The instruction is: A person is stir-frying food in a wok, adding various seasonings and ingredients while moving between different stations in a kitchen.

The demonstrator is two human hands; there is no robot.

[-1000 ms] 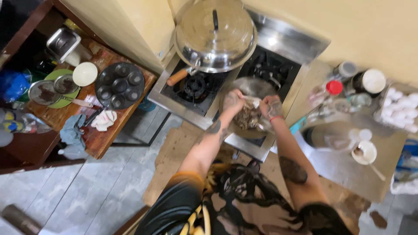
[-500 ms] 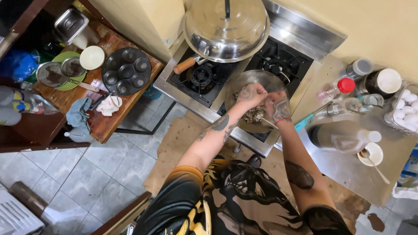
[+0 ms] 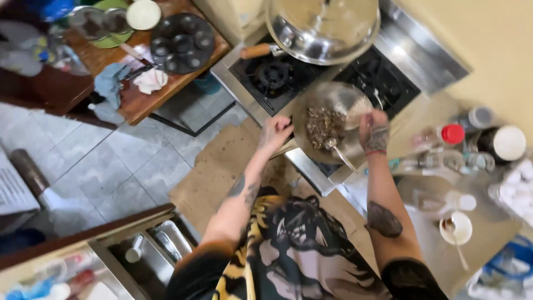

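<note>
Now the left hand (image 3: 276, 132), fingers curled, has left the pan (image 3: 332, 122); the right hand (image 3: 373, 129) stays clamped on its rim.

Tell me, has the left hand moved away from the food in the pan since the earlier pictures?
Yes. The left hand now rests at the near-left rim of the pan, on the stove side, off the food; earlier it lay over the food beside the right hand.
</note>
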